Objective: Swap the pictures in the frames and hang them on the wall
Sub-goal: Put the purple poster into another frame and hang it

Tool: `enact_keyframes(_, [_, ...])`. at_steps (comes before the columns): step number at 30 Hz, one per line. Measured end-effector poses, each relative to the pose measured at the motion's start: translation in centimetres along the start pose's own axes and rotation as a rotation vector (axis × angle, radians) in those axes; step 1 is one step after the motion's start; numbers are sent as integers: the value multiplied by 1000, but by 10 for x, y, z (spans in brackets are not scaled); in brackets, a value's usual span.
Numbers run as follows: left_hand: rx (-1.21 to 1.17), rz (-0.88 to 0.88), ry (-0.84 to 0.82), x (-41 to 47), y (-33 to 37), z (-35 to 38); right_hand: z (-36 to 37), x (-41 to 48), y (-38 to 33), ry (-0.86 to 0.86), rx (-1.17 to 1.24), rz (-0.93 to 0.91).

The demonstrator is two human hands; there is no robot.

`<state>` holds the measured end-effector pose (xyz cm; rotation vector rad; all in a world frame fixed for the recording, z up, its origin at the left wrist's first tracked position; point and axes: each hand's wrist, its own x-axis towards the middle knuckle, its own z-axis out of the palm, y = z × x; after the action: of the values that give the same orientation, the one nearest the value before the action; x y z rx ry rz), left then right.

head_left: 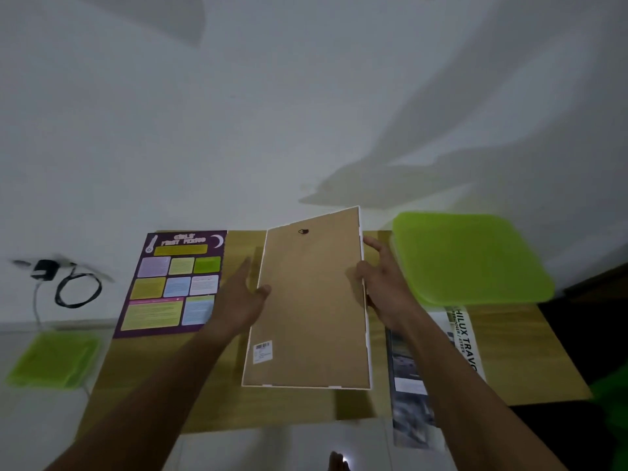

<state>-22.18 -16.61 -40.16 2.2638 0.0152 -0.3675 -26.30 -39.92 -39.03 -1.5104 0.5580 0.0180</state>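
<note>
My left hand [243,297] grips the white-rimmed, brown-backed picture frame [309,300] at 9 o'clock, my right hand [385,287] at 3 o'clock.

The purple poster [173,283] carries a pale heading across its top that reads "GIRLS' FIRST PERIOD"; the coloured boxes beneath it hold lines of print too small to read; the white sheet [465,341] at the right has bold black capitals running along its length, "HILUX TRAVO", cut off at the edge of view; a smaller line beside them ends in "RUNNER / ATREX", its first letters unclear; a white sticker [262,351] on the brown back of the frame [306,300] shows a barcode and tiny print that cannot be read.
</note>
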Motion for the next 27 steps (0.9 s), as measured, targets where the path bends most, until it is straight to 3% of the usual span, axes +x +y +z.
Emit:
enact_keyframes(3, [-206, -129, -161, 17, -17, 1, -7, 8, 14, -33, 40, 56])
enact_keyframes(7, [-239, -173, -151, 33, -37, 11, -7, 30, 41, -23, -64, 102])
enact_keyframes(17, [26, -151, 42, 64, -71, 63, 13, 74, 89, -15, -727, 24])
enact_keyframes(27, [148, -121, 43, 76, -79, 77, 20, 78, 118, -63, -984, -61])
